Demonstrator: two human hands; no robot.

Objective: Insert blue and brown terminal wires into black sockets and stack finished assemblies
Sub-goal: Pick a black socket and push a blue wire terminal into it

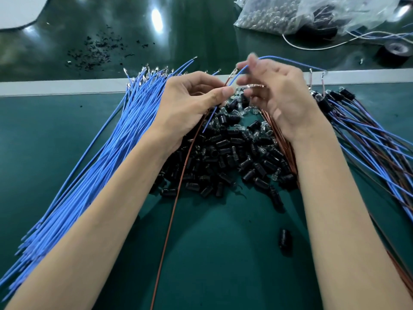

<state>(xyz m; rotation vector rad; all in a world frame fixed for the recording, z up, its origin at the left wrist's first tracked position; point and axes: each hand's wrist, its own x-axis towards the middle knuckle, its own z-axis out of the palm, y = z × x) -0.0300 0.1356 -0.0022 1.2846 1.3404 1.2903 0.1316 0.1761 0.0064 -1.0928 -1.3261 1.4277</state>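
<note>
Plastic bag far right; tape roll near it; black debris far left.

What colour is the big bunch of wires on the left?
Blue: the bunch of wires shows best in the head view.

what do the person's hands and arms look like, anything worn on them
Both hands are bare: left hand and right hand wear no gloves or rings. The left forearm and right forearm are uncovered, with no sleeve, watch or band in view. The right hand's fingertips are motion-blurred.
</note>
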